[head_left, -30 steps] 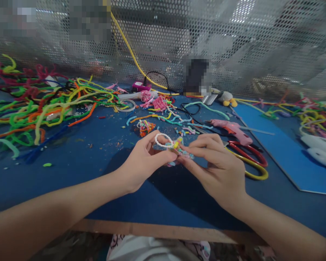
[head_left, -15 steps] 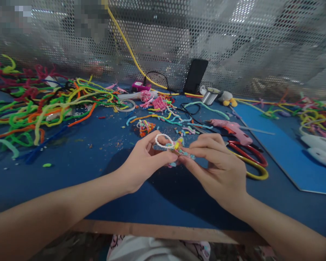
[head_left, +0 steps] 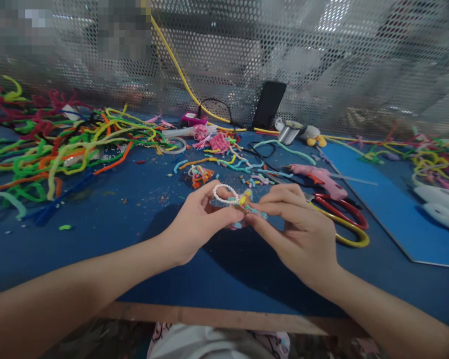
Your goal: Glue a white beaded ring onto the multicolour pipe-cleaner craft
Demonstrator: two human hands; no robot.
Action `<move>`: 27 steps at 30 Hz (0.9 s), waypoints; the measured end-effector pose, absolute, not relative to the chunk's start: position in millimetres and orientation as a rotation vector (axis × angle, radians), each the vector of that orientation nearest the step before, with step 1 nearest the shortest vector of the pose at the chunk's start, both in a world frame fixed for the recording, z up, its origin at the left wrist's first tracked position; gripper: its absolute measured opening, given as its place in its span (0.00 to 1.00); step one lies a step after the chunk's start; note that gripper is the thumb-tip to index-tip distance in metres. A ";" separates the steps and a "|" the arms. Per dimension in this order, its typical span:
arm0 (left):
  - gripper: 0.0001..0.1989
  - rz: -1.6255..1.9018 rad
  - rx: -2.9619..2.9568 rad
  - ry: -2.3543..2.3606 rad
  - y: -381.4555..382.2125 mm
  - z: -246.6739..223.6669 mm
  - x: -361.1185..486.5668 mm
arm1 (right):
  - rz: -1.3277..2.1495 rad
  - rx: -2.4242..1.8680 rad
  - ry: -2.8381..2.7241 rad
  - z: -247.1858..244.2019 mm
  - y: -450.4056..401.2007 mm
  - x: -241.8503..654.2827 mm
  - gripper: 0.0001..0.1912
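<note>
Between my two hands is a small multicoloured pipe-cleaner ornament (head_left: pixel 244 200), yellow, pink and light blue, with a loop of white beads (head_left: pixel 225 193) standing up at its left. My left hand (head_left: pixel 200 219) pinches its left side between thumb and fingers. From the right, my right hand (head_left: pixel 297 224) closes thumb and forefinger on its near right edge. The fingers hide much of the ornament, so its full shape cannot be made out. Both hands are just above the blue tabletop (head_left: pixel 164 286), over their shadow.
Red-and-yellow-handled scissors (head_left: pixel 353 234) and a pink glue gun (head_left: pixel 322 180) lie right of my right hand. A pile of pipe cleaners (head_left: pixel 86 144) spreads at the left. Behind are cut pieces, a wire spool (head_left: pixel 289 133) and a phone (head_left: pixel 269 104) against the perforated metal screen (head_left: pixel 217 55).
My right hand has shifted very slightly left. Both hands keep their pinch on the ornament, and the rest looks the same.
</note>
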State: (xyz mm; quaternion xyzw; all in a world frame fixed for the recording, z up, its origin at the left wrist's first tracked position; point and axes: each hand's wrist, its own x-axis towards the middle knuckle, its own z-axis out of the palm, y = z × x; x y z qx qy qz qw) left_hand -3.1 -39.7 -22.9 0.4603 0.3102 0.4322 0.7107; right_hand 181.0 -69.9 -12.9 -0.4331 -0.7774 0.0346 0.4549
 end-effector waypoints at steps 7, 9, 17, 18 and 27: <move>0.11 0.951 1.012 0.712 -38.9 -24.1 -2.7 | 0.093 -1.074 -1.912 -14.7 -68.7 180.9 0.03; 0.11 0.944 0.992 0.719 -37.6 -24.9 -2.4 | 0.117 -1.081 -1.897 -15.4 -67.5 180.0 0.03; 0.11 0.943 0.925 0.694 -32.8 -26.2 0.7 | 0.270 -1.138 -1.785 -21.9 -60.1 176.1 0.03; 0.11 0.939 0.922 0.695 -32.5 -26.2 0.9 | 0.289 -1.143 -1.777 -22.5 -59.4 176.1 0.03; 0.10 0.962 0.933 0.664 -29.1 -26.6 3.7 | 0.322 -1.104 -1.749 -25.7 -52.2 178.6 0.04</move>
